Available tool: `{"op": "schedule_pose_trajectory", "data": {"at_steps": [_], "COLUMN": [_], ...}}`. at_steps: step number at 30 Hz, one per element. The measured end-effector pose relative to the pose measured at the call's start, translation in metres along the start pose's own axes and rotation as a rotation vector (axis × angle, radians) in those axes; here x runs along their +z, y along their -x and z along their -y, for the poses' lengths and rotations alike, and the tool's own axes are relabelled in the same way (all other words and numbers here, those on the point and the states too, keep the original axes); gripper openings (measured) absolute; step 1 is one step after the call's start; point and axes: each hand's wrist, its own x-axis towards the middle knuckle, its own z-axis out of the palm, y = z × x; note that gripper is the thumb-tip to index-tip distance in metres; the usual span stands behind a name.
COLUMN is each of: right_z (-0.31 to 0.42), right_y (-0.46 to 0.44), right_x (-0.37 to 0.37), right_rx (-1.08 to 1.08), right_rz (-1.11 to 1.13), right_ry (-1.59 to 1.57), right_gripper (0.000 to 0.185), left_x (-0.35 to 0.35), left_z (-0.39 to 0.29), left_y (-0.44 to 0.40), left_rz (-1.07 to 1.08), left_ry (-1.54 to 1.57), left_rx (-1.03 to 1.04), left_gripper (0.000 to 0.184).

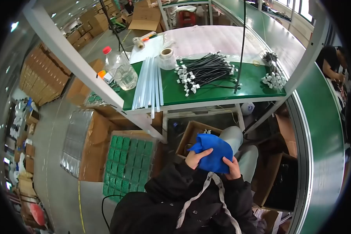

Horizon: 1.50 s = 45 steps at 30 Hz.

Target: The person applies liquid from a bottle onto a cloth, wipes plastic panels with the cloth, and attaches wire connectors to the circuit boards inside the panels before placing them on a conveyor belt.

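Note:
A blue cloth [214, 152], folded over and slightly bunched at its upper left corner, is held above my lap. My left hand [197, 158] grips its left side, thumb lying on top and the fingers mostly hidden. On the lower right edge, my right hand [233, 168] pinches the cloth with the thumb on top. Just beyond it, an open cardboard box [187, 136] with small white pieces inside stands under the table, partly covered by the cloth.
On the green table [167, 99] lie black cables with white connectors [206, 72], clear plastic strips [148, 84], a tape roll [167, 58] and a water bottle [124, 74]. Green circuit boards [128, 163] fill a tray at left. White frame posts [82, 62] flank the table. A person [331, 64] works at right.

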Motion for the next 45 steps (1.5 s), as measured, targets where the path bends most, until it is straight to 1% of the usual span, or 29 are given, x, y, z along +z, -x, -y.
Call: {"op": "schedule_pose_trajectory", "data": {"at_steps": [1,2,5,6,9,12,15,16,18,21,23,25,28,31,32,35,38,41,44,45], "right_z": [-0.001,-0.002,-0.003,-0.002,0.001,0.000,0.002,0.002,0.002,0.009,0.014,0.012,0.016,0.020,0.022,0.021,0.026,0.024,0.020,0.019], "right_y": [0.000,0.001,0.005,0.006,0.009,0.013,0.014,0.013,0.012,0.016,0.016,0.017,0.021,0.023,0.024,0.024,0.022,0.021,0.020,0.019], "right_x": [0.002,0.005,0.013,0.014,0.009,0.001,0.005,0.002,-0.001,-0.003,-0.006,-0.008,-0.012,-0.013,-0.013,-0.017,-0.024,-0.038,-0.055,-0.062], "right_rx": [-0.007,-0.016,-0.038,-0.044,0.032,0.049,0.078,0.093,0.050,-0.046,-0.094,-0.144,-0.130,-0.112,-0.105,-0.105,-0.144,-0.124,-0.084,-0.090], "right_rz": [0.004,0.002,0.008,0.013,0.058,0.164,0.104,0.069,0.048,-0.040,-0.069,-0.082,-0.078,-0.071,-0.064,-0.043,-0.051,-0.050,-0.031,-0.014], "right_ry": [-0.001,-0.004,-0.018,-0.024,-0.093,-0.166,-0.171,-0.126,-0.137,-0.135,-0.120,-0.126,-0.140,-0.171,-0.159,-0.127,-0.110,-0.088,-0.025,-0.065], "right_gripper": [0.030,0.029,0.031,0.033,0.037,0.040,0.039,0.038,0.036,0.034,0.034,0.034,0.033,0.036,0.035,0.033,0.032,0.035,0.041,0.043], "left_x": [-0.003,-0.006,-0.014,-0.011,-0.008,0.004,0.014,0.019,0.025,0.019,0.010,0.013,0.010,0.012,0.011,0.013,0.017,0.011,0.011,0.011], "left_z": [0.000,-0.001,-0.002,-0.006,-0.008,-0.014,-0.007,-0.001,0.015,0.043,0.064,0.067,0.069,0.064,0.064,0.060,0.060,0.074,0.080,0.082], "left_y": [-0.001,-0.001,-0.003,-0.002,-0.003,0.004,0.006,0.005,0.005,-0.006,-0.018,-0.025,-0.025,-0.023,-0.022,-0.019,-0.018,-0.021,-0.025,-0.026], "left_rz": [-0.024,-0.036,-0.078,-0.078,-0.027,0.099,0.217,0.193,0.135,0.045,0.068,0.092,0.087,0.067,0.105,0.155,0.092,0.144,0.147,0.141], "left_ry": [-0.007,0.030,0.078,0.052,-0.014,-0.153,-0.155,-0.084,0.052,0.318,0.318,0.326,0.298,0.346,0.361,0.462,0.369,0.256,0.274,0.299], "left_rx": [0.003,0.014,-0.042,-0.022,0.002,0.012,-0.073,-0.106,-0.180,-0.431,-0.429,-0.428,-0.445,-0.470,-0.479,-0.469,-0.361,-0.260,-0.256,-0.234], "left_gripper": [0.039,0.034,0.036,0.035,0.036,0.038,0.039,0.039,0.040,0.040,0.044,0.045,0.048,0.051,0.054,0.055,0.052,0.050,0.049,0.047]}}
